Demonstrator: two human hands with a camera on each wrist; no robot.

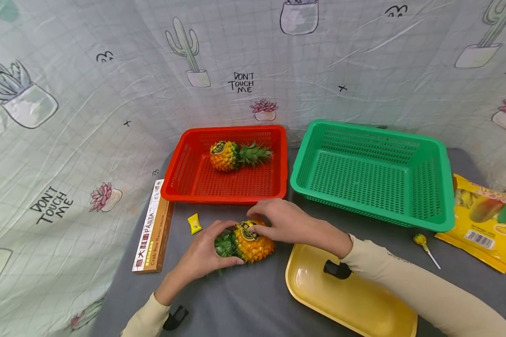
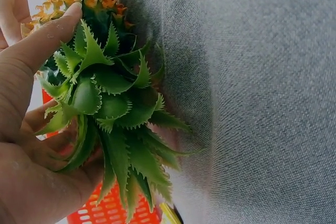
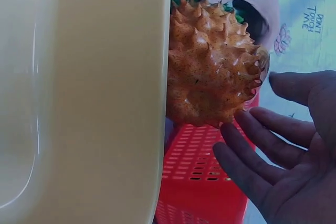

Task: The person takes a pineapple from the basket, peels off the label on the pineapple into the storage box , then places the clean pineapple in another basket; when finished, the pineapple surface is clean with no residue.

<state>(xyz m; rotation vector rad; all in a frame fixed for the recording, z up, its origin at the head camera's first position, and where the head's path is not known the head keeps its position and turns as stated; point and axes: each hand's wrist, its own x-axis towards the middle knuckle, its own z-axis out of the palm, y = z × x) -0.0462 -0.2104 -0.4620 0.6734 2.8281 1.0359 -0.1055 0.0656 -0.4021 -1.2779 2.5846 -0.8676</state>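
A small orange pineapple (image 1: 253, 245) with a black-and-gold label lies on its side on the grey cloth, its green crown (image 2: 113, 103) pointing left. My left hand (image 1: 206, 248) grips the crown close to the fruit, thumb on the near side and fingers round the far side. At the fruit's far right end is my right hand (image 1: 284, 222). Its fingers (image 3: 273, 140) are spread and nearly straight, fingertips right at the spiky skin, with the thumb beside the label. A second pineapple (image 1: 225, 157) lies in the red basket (image 1: 223, 199) behind.
A green basket (image 1: 371, 215) stands at the back right. The yellow tray (image 1: 354, 304) lies under my right forearm. On the left are a pasta box (image 1: 153, 229) and a yellow wrapped candy (image 1: 195, 223); on the right, a lollipop (image 1: 420, 241) and a yellow mango bag (image 1: 482, 220).
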